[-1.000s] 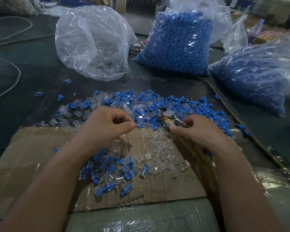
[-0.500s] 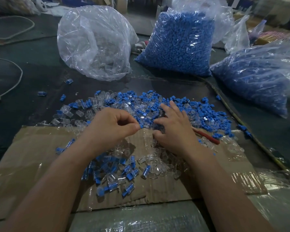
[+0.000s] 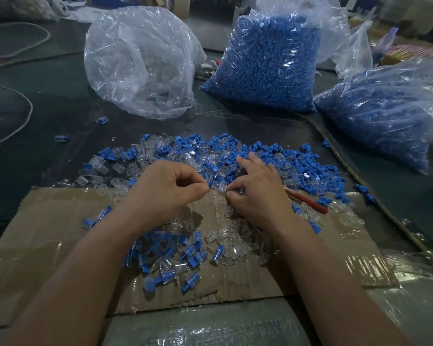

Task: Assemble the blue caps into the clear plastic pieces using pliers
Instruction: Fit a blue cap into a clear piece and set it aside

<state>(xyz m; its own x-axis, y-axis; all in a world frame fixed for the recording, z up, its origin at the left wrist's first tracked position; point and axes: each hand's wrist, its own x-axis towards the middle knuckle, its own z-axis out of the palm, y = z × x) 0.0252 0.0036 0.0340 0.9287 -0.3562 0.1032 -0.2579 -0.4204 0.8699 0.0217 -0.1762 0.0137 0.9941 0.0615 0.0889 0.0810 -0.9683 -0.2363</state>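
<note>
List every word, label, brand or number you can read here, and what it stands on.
None can be read.
The bags of blue caps, the clear bag, the cardboard, the pliers' red handle and the clear piece pinched between left hand and right hand bear no print.
Far-edge clutter is too blurred.

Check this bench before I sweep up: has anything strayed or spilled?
Yes. Two small blue-capped clear plastic pieces lie alone on the dark table, left of the main pile. More blue plastic caps have spilled out to the cord on the right. The red-handled pliers lie partly hidden beside the right hand.
</note>
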